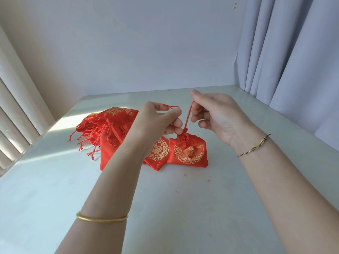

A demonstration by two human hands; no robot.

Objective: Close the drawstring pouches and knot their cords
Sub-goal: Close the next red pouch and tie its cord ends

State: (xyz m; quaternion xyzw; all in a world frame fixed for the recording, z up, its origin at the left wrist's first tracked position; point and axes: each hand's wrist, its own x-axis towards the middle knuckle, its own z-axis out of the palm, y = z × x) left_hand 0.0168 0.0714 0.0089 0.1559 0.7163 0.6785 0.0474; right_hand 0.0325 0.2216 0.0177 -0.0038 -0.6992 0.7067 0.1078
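Red drawstring pouch (189, 153) on white table (55, 180), neck cinched. Left hand (161, 120) pinches 1 cord end (171, 107); right hand (214, 114) pinches taut cord (188, 116). Pouch pile (108, 129) at left.

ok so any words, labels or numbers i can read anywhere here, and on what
None can be read for certain.
cinched pouch: gold round emblem, creased, middle figure unreadable.
pouch beside it: gold emblem, centre too ornate to read; small gold mark below, too small.
pile of pouches: gold prints folded, unreadable.

Single head-worn wide-angle view, forward and down, close over the white table (45, 198).
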